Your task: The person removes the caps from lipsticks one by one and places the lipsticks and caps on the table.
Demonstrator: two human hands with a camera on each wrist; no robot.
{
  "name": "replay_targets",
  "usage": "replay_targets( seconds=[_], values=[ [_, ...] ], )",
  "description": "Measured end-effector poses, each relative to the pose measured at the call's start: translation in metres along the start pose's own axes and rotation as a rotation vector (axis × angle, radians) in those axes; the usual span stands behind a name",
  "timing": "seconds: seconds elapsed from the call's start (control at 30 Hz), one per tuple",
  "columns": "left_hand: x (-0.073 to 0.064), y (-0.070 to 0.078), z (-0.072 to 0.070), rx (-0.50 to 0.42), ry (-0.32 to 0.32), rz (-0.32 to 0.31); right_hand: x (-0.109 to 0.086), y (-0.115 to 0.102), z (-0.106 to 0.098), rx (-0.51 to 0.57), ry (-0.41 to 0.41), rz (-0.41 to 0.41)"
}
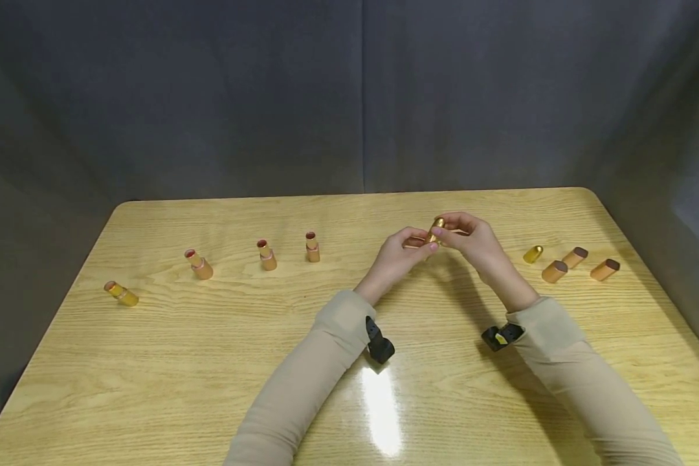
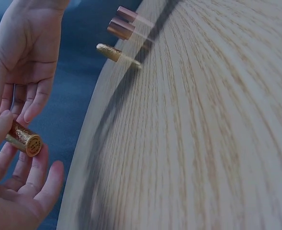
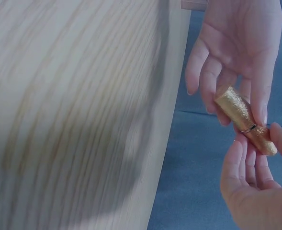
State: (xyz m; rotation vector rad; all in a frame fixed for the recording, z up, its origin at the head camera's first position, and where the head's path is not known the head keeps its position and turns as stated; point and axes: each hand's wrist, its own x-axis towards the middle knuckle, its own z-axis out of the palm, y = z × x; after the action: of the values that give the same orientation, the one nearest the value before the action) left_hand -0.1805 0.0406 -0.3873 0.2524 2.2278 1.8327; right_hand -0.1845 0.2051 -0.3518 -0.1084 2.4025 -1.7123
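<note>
Over the far middle of the table, both hands hold a gold lipstick (image 1: 436, 229) with a textured case and a rounded tip. My left hand (image 1: 395, 255) pinches its base between thumb and fingers. With thumb and fingertips, my right hand (image 1: 476, 244) grips the rounded cap end. A thin dark seam crosses the lipstick (image 3: 239, 110) in the right wrist view, with cap and base in line. The flat base end of the lipstick (image 2: 33, 145) faces the left wrist camera.
To the left stand a gold uncapped lipstick (image 1: 121, 294) and three rose-gold uncapped lipsticks (image 1: 199, 264), (image 1: 266, 255), (image 1: 312, 247). At right lie a gold rounded cap (image 1: 532, 254) and three copper caps (image 1: 554, 271), (image 1: 575, 257), (image 1: 605, 269). Dark curtains (image 1: 349, 97) hang behind the wooden table (image 1: 210, 362).
</note>
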Motion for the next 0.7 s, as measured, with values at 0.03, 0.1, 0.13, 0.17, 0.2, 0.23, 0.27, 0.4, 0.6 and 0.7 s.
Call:
replay_targets(
  seconds=[0.03, 0.1, 0.13, 0.17, 0.2, 0.23, 0.27, 0.4, 0.6, 0.7],
  values=[
    [0.000, 0.000, 0.000, 0.004, 0.004, 0.001, 0.000, 0.000, 0.001, 0.010, -0.002, -0.002],
    [-0.001, 0.000, 0.000, 0.020, 0.014, 0.003, -0.001, 0.000, 0.001, 0.028, -0.007, -0.003],
    [-0.001, 0.000, -0.001, 0.030, 0.019, 0.007, -0.001, 0.000, 0.002, 0.036, -0.010, -0.003],
    [-0.002, 0.000, -0.001, 0.038, 0.023, 0.011, -0.001, -0.001, 0.002, 0.041, -0.010, -0.001],
    [-0.002, 0.000, -0.001, 0.047, 0.027, 0.016, -0.001, -0.001, 0.003, 0.044, -0.011, 0.001],
    [-0.003, 0.001, -0.002, 0.053, 0.029, 0.022, -0.001, -0.001, 0.003, 0.047, -0.014, 0.003],
    [-0.004, 0.001, -0.002, 0.059, 0.031, 0.029, -0.002, -0.001, 0.004, 0.057, -0.018, 0.007],
    [-0.007, 0.003, -0.004, 0.061, 0.025, 0.053, -0.002, -0.003, 0.006, 0.105, -0.032, 0.022],
    [-0.011, 0.006, -0.011, 0.057, 0.000, 0.057, -0.003, -0.006, 0.007, 0.159, -0.051, 0.044],
    [-0.013, 0.006, -0.014, 0.046, -0.022, 0.045, -0.004, -0.006, 0.008, 0.180, -0.058, 0.054]
  ],
)
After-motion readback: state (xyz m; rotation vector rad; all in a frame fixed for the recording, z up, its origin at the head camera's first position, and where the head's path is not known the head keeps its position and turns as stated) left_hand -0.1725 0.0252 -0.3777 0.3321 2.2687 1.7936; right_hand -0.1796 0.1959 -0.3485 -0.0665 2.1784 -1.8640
